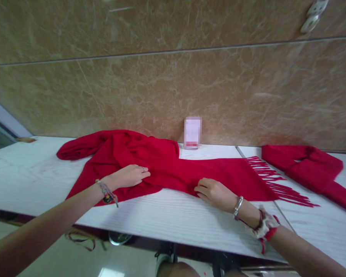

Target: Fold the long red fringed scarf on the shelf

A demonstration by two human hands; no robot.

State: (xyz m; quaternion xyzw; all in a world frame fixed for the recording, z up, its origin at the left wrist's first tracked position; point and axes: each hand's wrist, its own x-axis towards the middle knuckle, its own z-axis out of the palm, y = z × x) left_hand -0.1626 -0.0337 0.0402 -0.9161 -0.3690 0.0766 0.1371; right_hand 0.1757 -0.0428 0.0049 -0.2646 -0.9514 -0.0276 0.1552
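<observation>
A red scarf (219, 171) lies across the white table, its fringe spread at the right end and its left part bunched in loose folds. Over the bunched part is my left hand (129, 176), fingers drawn together on the cloth; its fingertips are partly hidden. At the near edge of the flatter stretch, my right hand (212, 191) has its fingers curled and pinched on the fabric. A ring and a beaded bracelet show on the left side, a silver bangle and a cloth band on the right wrist.
A second red cloth (305, 165) lies folded at the right of the white table (150, 215). A phone-like item with a blurred face (192, 132) leans on the brown marbled wall (150, 88). White sockets (314, 15) sit high on the wall. A round metal object (119, 237) shows below the front edge.
</observation>
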